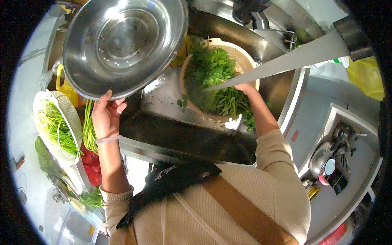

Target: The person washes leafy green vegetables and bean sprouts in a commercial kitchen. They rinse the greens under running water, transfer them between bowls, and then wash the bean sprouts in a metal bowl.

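Observation:
My left hand grips the rim of a large round stainless steel basin, which is tilted up above the left side of the sink. Inside the steel sink sits a pale round tub with leafy green herbs in it. My right hand reaches into the tub at its right side, against the herb stems; its fingers are mostly hidden among them. A pale, blurred strip crosses the view from the upper right down over the tub. Loose leaves lie on the sink floor beside the tub.
At the left stand a white colander of cut green and pale strips, a yellow plastic container, long green stalks and something red. A counter with a metal pan and utensils is at the right. The sink's front edge runs before me.

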A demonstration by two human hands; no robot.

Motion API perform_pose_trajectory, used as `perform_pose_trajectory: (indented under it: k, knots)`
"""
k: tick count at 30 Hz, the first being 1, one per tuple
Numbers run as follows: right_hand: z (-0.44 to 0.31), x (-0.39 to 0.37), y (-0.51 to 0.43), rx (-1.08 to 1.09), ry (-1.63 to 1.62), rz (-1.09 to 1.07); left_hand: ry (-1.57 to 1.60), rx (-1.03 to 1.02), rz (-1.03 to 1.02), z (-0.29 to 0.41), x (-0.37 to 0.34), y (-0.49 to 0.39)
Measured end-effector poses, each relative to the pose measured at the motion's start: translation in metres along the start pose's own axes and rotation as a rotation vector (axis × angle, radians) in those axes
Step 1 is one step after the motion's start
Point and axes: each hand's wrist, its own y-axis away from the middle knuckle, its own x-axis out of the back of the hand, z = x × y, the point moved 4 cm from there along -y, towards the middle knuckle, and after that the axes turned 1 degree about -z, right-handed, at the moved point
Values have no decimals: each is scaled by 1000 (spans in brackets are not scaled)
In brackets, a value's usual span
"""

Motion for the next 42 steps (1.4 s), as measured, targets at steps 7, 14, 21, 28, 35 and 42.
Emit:
perform_pose_trajectory:
  k: [7, 14, 21, 28, 35, 42]
  knots:
    - [-33, -50, 0, 8, 279, 465, 14, -10, -9, 1, -4, 2]
    - [-15, -86, -24, -115, 546, 359, 15, 25, 6, 1, -1, 2]
    - [9, -63, -32, 135, 226, 355, 34, 47, 8, -1, 1, -1]
    - [-15, 17, 49, 153, -715, 69, 136, 10, -96, -1, 0, -7]
    - [-44, 59, 107, 286, -998, 42, 39, 52, 17, -8, 7, -7]
    - [-14, 33, 71, 90, -386, 142, -152, 146, -125, -27, 4, 20]
